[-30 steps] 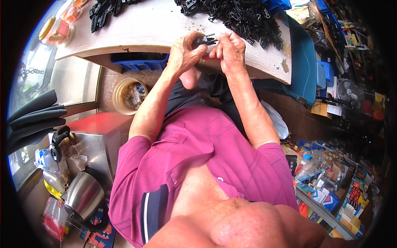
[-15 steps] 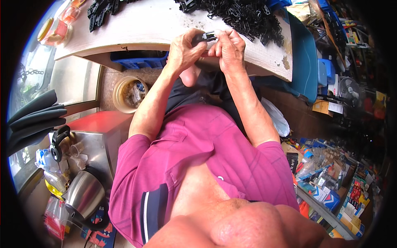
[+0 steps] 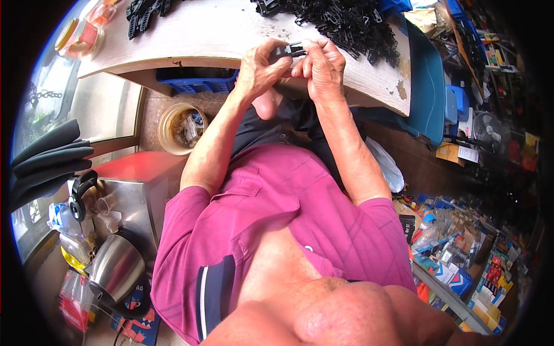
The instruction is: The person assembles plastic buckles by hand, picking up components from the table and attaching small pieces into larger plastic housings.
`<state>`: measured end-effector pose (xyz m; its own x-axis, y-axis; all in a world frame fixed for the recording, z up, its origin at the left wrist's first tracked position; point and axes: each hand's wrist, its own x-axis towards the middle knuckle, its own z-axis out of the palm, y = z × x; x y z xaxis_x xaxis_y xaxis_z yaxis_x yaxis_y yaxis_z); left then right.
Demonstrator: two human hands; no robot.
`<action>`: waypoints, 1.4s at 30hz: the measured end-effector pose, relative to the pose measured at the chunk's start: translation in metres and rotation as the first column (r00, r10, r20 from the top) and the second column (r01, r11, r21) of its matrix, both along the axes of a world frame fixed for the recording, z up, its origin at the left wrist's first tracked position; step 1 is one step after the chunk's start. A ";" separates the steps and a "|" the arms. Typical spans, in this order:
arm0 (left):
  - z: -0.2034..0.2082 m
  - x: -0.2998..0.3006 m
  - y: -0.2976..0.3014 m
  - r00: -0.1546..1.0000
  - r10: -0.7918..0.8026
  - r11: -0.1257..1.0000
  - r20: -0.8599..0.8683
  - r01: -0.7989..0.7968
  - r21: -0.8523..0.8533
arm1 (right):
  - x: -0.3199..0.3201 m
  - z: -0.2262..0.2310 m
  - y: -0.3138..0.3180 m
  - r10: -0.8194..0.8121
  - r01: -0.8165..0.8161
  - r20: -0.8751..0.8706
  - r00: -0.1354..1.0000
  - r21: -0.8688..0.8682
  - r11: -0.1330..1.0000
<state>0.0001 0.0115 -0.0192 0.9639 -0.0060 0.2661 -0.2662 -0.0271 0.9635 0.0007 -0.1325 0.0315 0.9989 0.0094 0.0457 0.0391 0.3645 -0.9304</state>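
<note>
At the table's near edge, my left hand [image 3: 258,70] is closed round a small black plastic part [image 3: 288,51] with an open, frame-like end pointing right. Fingertips of my right hand [image 3: 325,69] pinch together at that open end; whether they hold a second small piece is hidden. Beyond my hands, a large heap of black plastic parts [image 3: 340,29] covers the right side of the table [image 3: 202,32]. A smaller group of similar black parts [image 3: 144,16] lies farther left.
Under the tabletop sits a blue crate [image 3: 199,83]. A bucket with scraps [image 3: 163,130] stands on the floor to the left, near a kettle [image 3: 119,271]. Jars [image 3: 78,37] occupy the table's left end. A teal bin [image 3: 427,86] adjoins its right end; cluttered shelves lie beyond.
Both hands stay closed at the black plastic part, almost unmoved. The whole view has shifted very slightly.
</note>
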 end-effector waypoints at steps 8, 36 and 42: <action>0.016 -0.010 -0.002 0.997 0.049 0.972 0.054 -0.060 0.227 | -0.001 -0.003 0.002 -0.010 0.010 0.022 1.000 0.022 1.000; 0.034 -0.024 -0.063 0.915 -0.252 0.881 -0.314 0.083 -0.466 | -0.031 -0.021 -0.046 -0.128 0.119 -0.142 0.982 -0.066 0.991; 0.030 -0.020 -0.084 0.896 -0.300 0.906 -0.327 0.160 -0.392 | -0.035 -0.019 -0.071 -0.187 0.193 -0.162 0.969 0.020 0.981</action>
<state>-0.0197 -0.0722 0.0108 0.9730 -0.2148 -0.0844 0.1561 0.3430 0.9263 -0.0346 -0.2032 0.0126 0.9768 -0.1799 -0.1162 -0.0358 0.3978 -0.9168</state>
